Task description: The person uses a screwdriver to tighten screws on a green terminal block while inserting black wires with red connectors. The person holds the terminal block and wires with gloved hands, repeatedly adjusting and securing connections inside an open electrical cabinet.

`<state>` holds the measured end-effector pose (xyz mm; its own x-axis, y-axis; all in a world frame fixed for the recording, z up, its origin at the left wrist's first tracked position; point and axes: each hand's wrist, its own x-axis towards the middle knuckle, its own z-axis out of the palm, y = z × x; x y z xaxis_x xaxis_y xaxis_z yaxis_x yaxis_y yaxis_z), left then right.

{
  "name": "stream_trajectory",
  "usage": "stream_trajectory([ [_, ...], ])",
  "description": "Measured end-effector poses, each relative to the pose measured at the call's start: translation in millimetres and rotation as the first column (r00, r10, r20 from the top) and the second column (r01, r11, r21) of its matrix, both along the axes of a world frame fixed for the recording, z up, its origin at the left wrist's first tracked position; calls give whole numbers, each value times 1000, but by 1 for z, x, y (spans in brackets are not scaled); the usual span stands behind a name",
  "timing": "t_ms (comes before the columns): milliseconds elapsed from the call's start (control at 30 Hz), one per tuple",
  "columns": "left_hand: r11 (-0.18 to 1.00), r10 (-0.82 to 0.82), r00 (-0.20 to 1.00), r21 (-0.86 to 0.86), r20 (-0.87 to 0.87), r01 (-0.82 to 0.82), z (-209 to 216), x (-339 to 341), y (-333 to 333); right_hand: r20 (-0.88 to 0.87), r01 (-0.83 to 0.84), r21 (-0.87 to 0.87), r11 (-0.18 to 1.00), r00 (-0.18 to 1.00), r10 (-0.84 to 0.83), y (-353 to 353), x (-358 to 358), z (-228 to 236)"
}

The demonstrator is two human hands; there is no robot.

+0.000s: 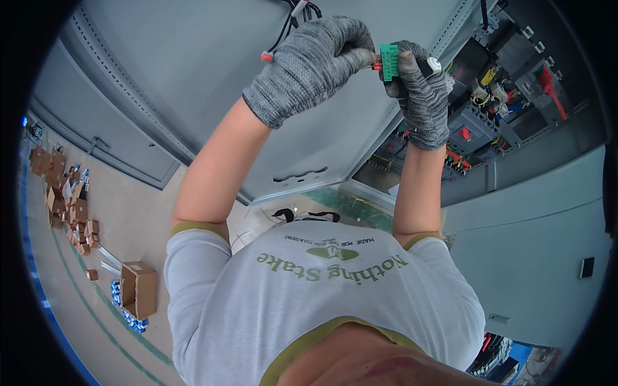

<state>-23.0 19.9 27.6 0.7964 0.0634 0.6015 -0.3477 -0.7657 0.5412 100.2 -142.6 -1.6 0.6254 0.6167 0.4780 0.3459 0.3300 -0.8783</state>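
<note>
My left hand [312, 67], in a grey knitted glove, pinches a thin wire with a red end [377, 66] against the side of a green terminal block [389, 62]. How far the wire's end sits in the block cannot be made out. The block is gripped by my right hand [421, 96], gloved alike, with bare fingertips on it. A dark tool with a white round end [433, 65] also sticks out of the right hand; the rest of it is hidden. Behind the left hand hang black wires [290, 24], one with a red tip [266, 57].
A grey cabinet door panel [225, 64] fills the space behind my hands. At the right stands an open cabinet with breakers [467, 132], coloured wires and a red handle [548, 87]. Cardboard boxes [138, 289] and blue packets lie on the floor at the left.
</note>
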Motion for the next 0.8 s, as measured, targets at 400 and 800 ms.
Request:
stream_trajectory([
  [400,992,-44,997,-122,-61,36,-5,3,4,-9,84,254,964,996,-85,22,-12,-20],
  [800,999,-16,997,35,74,14,-1,5,6,-99,14,373,928,995,25,33,-14,-20],
])
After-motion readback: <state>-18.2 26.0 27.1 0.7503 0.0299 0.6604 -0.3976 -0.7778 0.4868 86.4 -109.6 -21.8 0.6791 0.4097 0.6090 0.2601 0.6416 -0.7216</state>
